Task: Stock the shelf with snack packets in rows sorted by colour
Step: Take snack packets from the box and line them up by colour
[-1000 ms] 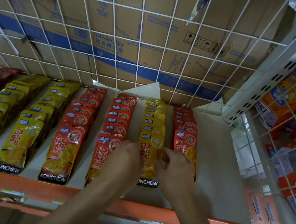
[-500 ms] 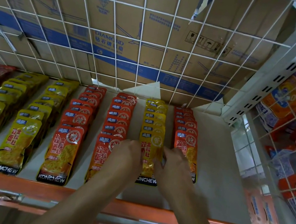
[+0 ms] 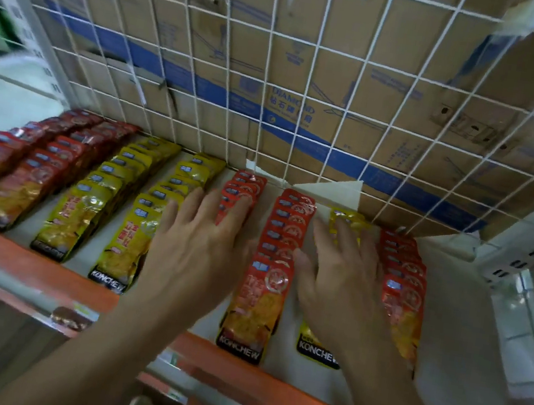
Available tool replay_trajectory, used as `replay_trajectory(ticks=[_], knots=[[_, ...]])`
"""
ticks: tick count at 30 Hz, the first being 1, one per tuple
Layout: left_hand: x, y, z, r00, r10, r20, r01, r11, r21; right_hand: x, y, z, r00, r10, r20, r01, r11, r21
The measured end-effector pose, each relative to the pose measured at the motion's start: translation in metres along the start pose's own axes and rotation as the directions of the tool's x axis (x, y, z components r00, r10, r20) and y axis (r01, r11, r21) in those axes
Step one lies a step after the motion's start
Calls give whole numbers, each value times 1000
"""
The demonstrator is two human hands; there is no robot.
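Snack packets lie in rows on a white shelf [image 3: 468, 329] with an orange front edge. From the left: two dark red rows [image 3: 29, 180], two yellow rows [image 3: 91, 210], an orange-red row under my left hand [image 3: 244, 185], another orange-red row [image 3: 267, 282], a yellow row [image 3: 348, 219] and an orange-red row [image 3: 402, 285] at the right. My left hand [image 3: 196, 247] lies flat with fingers spread over its row. My right hand [image 3: 341, 276] rests flat on the yellow row, hiding most of it.
A white wire grid [image 3: 313, 70] backs the shelf, with cardboard boxes [image 3: 391, 124] behind it. A white perforated upright [image 3: 530, 238] and wire side panel close the right end. Bare shelf lies right of the last row. Price labels sit on the orange rail [image 3: 233, 374].
The view has swung right and closer. My left hand moved left onto the orange-red row and flattened. My right hand now lies flat on the yellow row it was adjusting.
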State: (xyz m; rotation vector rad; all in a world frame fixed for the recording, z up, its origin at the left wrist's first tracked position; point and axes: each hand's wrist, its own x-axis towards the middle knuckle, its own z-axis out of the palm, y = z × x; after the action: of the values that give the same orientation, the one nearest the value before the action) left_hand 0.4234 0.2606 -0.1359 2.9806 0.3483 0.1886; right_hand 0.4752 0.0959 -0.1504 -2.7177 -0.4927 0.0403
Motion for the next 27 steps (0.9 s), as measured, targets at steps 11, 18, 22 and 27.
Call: replay_trajectory(ticks=[11,18,22,27], knots=[[-53,-156,-35,984,-170,-54,174,981,91,3,-171,42,960,-259,108,270,956,-111],[-78,-293,-69,982,-149,-119,157,985,66,0,-302,76,953,-299,42,302,938,-171],[-84,-358,-95,980,-152,-125,169,977,132,3,-372,88,954,-298,35,299,937,-183],[-90,-425,-124,973,-189,-132,199,978,63,5,-439,93,940,-340,18,337,925,-176]])
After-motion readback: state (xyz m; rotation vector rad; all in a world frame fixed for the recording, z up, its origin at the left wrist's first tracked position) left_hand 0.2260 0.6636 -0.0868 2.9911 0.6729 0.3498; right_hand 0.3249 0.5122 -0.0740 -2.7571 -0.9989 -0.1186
